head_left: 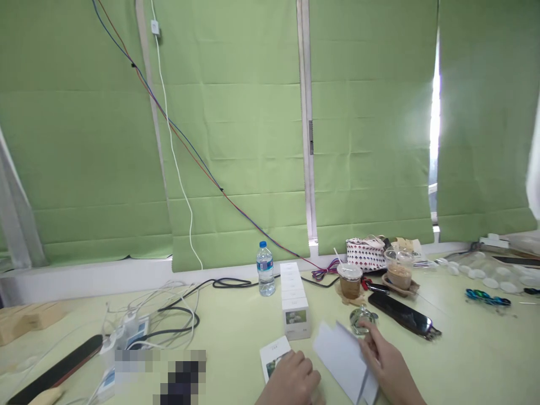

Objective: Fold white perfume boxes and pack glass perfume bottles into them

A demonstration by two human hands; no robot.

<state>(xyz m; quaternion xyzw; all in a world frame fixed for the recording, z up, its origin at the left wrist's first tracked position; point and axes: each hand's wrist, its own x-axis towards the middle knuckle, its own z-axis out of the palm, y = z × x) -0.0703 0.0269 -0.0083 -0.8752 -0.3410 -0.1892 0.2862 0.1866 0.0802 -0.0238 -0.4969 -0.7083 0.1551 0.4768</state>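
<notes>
My left hand (293, 378) is closed, its fingers curled over the lower end of a small white box (272, 350) with a picture on its face. The hand hides part of that box. My right hand (386, 360) pinches the right edge of white folded card sheets (340, 360), which lie slanted between my hands. Just beyond the right fingertips is a clear greenish glass object (358, 315), partly covered by the hand. A row of similar white boxes (294, 301) stands behind my left hand, the nearest showing a picture on its front.
Behind the boxes stands a water bottle (265, 270). Two drink cups (350, 284), a black phone-like device (400, 315), and blue-green scissors-like items (487, 297) lie to the right. Tangled cables and white plugs (130, 323) cover the left side, beside a long dark strip (59, 368).
</notes>
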